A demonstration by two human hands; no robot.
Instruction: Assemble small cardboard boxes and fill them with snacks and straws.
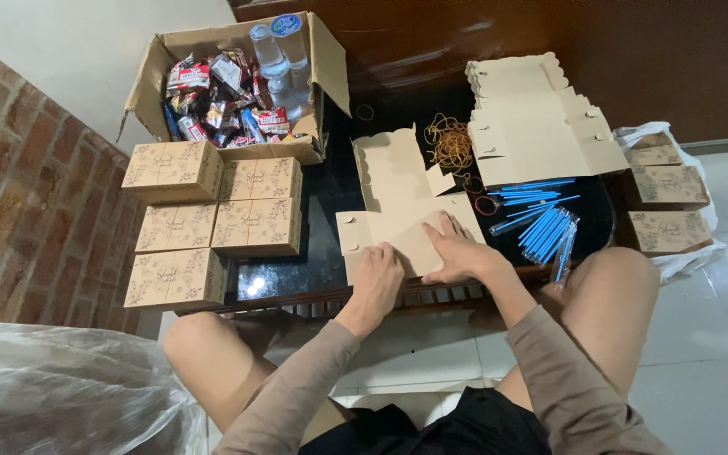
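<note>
At table's near edge, both hands (pixel 419 261) press flat box (pixel 398 211).

Dim indoor light, glare on the dark table (pixel 254 285), edges warped.

Both forearms reach forward, left hand (pixel 378 271) curled knuckles-up, right hand (pixel 457 249) spread flat, fingers (pixel 441 226) pressing down.

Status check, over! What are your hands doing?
Left hand and right hand pressing flat cardboard box blank. Blue straws beside right hand. Nothing blocking.
</note>
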